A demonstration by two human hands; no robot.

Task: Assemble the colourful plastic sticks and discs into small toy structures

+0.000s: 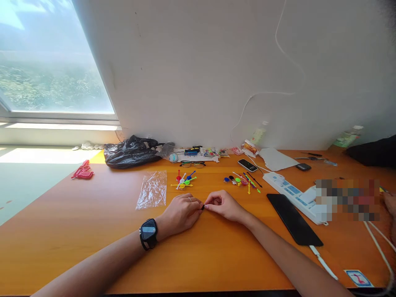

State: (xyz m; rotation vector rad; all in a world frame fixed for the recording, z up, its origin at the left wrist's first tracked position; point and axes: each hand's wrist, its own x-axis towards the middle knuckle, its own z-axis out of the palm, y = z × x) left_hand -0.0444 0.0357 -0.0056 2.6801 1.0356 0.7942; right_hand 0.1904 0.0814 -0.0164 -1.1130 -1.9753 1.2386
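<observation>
My left hand [182,211], with a ring and a black watch [149,233] on the wrist, is closed at the fingertips on a small black piece [203,207]. From the other side, the thumb and fingers of my right hand [225,205] pinch the same piece. Fingers hide most of it, so its exact kind does not show. Just beyond my left hand lies a cluster of coloured plastic arrow spinners [183,180] with round centres. Past my right hand are loose round plastic pieces [237,180] and loose plastic arrows [252,182] in several colours.
A clear plastic bag [152,189] lies left of the spinners. Behind are a black plastic bag [131,152] and eyeglasses [192,164]. On the right sit a white power strip [295,196], a black tablet-like device [293,218] and cables. Another person's hand [390,204] shows at the right edge.
</observation>
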